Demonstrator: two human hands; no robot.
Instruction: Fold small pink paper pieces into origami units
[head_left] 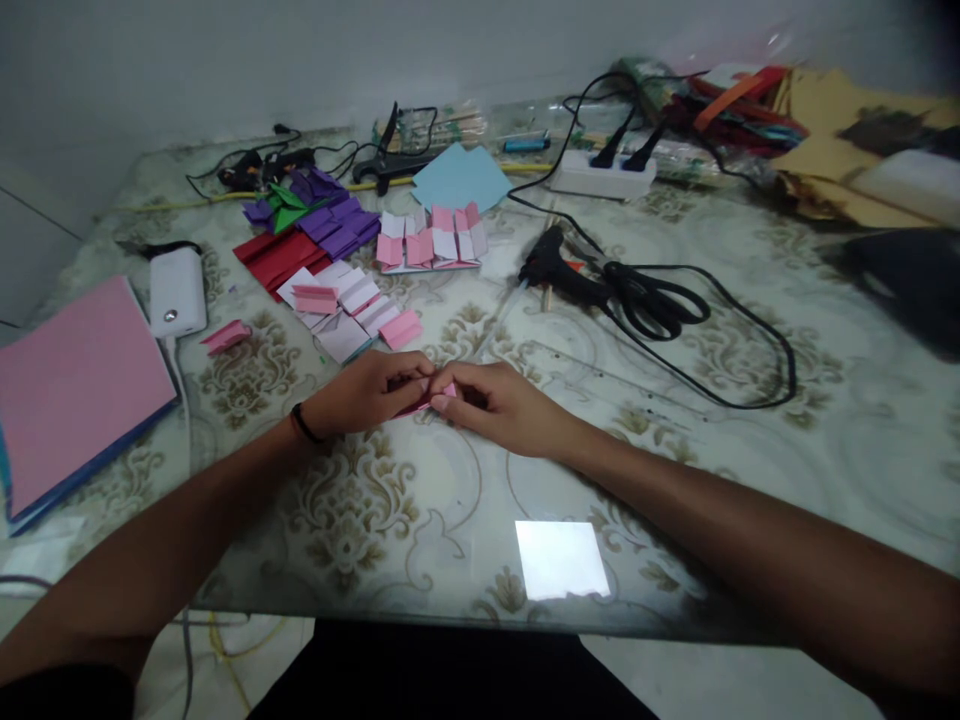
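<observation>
Both hands meet over the table, pinching one small piece of folded pink paper point(448, 391) between them. My left hand point(375, 388), with a dark band at the wrist, has its thumb and fingers closed on the paper's left part. From the right, my right hand point(501, 405) grips the other end between thumb and fingertips. Most of the paper is hidden by the fingers. Just beyond lie folded white and pink papers point(341, 320). A single folded pink piece point(226, 337) rests farther left.
Red point(277, 262) and purple folded papers point(337, 228) lie behind, near light blue sheets point(461, 178). A black glue gun point(559, 265) with coiled cord sits right of centre, below a power strip point(604, 175). Pink sheets point(86, 390) and a white power bank point(178, 290) occupy the left.
</observation>
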